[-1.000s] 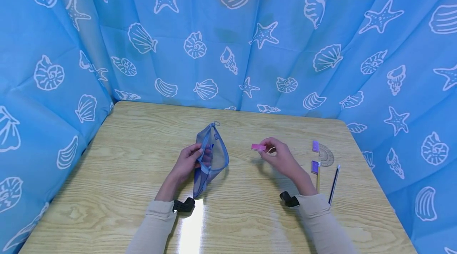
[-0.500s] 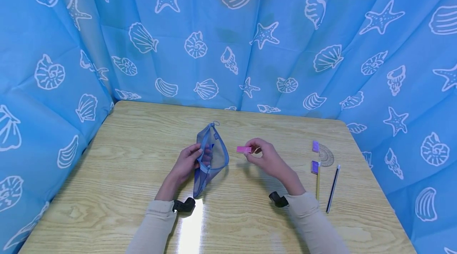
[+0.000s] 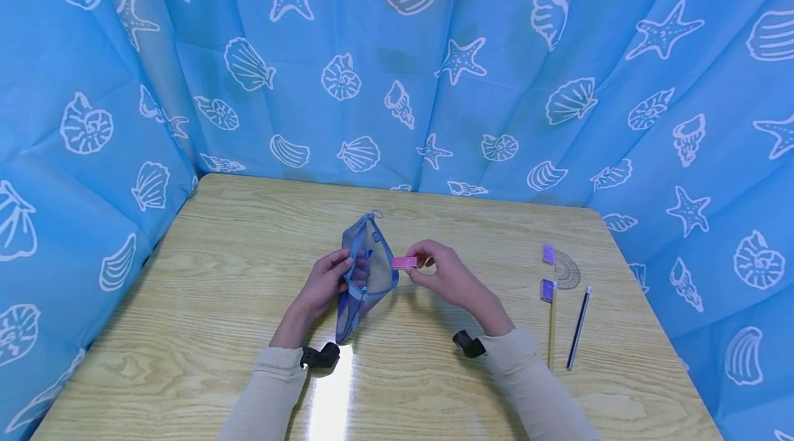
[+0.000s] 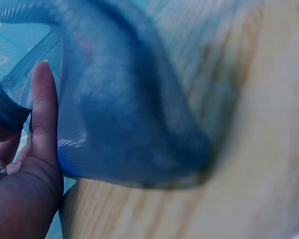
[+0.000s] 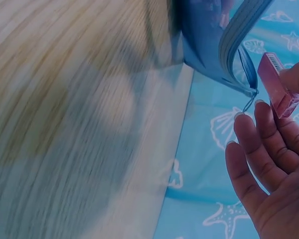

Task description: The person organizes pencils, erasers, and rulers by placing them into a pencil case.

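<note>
My left hand (image 3: 324,281) grips the near-left edge of a blue mesh zip pouch (image 3: 356,310) and holds its mouth apart, facing right. In the left wrist view the mesh (image 4: 119,114) spreads beside a finger (image 4: 44,109), and part of this hand is hidden. Between thumb and fingertips, my right hand (image 3: 448,279) pinches a small pink block (image 3: 402,262) by its right end. Its other end overlaps the pouch's right rim in the head view. The right wrist view shows a barcode on the pink block (image 5: 274,84), close beside the zip.
On the right of the wooden table (image 3: 217,358) lie a clear protractor (image 3: 567,270), a purple block (image 3: 548,253) and another purple block (image 3: 546,290). Nearer stand out a yellow pencil (image 3: 552,331) and a dark pencil (image 3: 579,327), both lying flat. A blue seashell curtain (image 3: 372,110) hangs behind.
My right hand has carried the pink block leftward, from well right of the pouch to its rim. The left hand and pouch stay almost where they were.
</note>
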Demonstrator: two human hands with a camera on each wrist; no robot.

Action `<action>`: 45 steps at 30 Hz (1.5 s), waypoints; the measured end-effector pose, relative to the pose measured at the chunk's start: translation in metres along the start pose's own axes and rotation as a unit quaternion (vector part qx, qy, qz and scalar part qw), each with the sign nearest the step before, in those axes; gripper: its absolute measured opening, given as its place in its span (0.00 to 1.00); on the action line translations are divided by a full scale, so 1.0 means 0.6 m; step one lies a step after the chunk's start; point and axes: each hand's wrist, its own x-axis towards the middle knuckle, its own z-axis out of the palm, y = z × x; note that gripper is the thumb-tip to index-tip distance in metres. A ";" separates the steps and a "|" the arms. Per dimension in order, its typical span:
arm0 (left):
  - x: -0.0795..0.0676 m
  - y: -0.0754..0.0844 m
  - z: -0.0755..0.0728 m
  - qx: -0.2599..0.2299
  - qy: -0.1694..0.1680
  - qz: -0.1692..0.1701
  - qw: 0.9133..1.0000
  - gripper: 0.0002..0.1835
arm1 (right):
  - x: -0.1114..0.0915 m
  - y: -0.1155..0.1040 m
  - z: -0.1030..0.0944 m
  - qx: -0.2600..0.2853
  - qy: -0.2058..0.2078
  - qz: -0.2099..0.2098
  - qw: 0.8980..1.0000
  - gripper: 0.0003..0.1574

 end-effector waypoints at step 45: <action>-0.009 0.018 0.004 0.028 0.027 0.015 0.999 0.18 | 0.011 -0.047 0.003 -0.039 -0.038 -0.026 0.998 0.11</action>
